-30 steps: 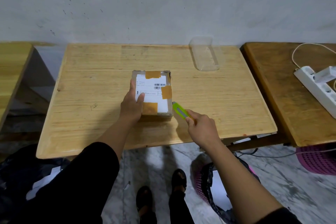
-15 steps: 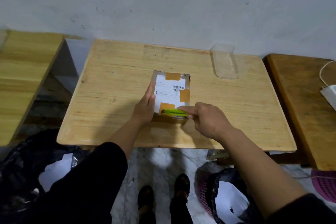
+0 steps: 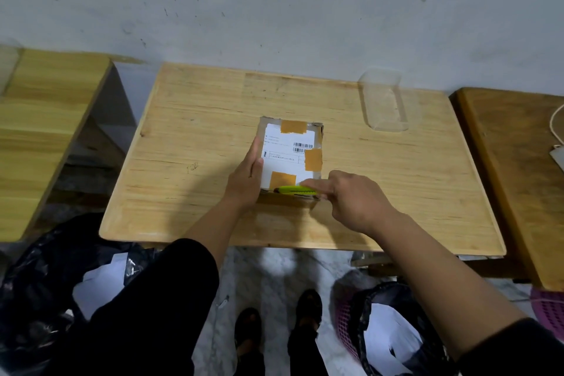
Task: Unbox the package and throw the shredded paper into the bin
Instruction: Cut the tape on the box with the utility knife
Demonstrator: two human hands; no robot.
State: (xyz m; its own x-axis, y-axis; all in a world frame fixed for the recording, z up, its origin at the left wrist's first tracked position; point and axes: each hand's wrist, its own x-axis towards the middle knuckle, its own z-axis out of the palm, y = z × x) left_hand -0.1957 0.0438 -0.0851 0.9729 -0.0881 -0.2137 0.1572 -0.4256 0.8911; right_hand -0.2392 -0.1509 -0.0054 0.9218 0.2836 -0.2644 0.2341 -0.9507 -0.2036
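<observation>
Green cutter (image 3: 294, 190) has swung from the box (image 3: 290, 146) corner onto its near edge, right hand (image 3: 351, 201) pinching it (to slit tape, I judge). Flat-fingered left hand (image 3: 245, 181) braces box vs. sliding.

I see the box (image 3: 290, 149) on the table (image 3: 198, 131), my left hand (image 3: 245, 183) on its left side, the knife (image 3: 294, 190) in my right hand (image 3: 354, 201) along its near edge, a tray (image 3: 383, 104) behind it, rightward.

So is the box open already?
No, the box is closed, with brown tape pieces stuck across its top, and the right hand holds the green cutter at its near edge.
</observation>
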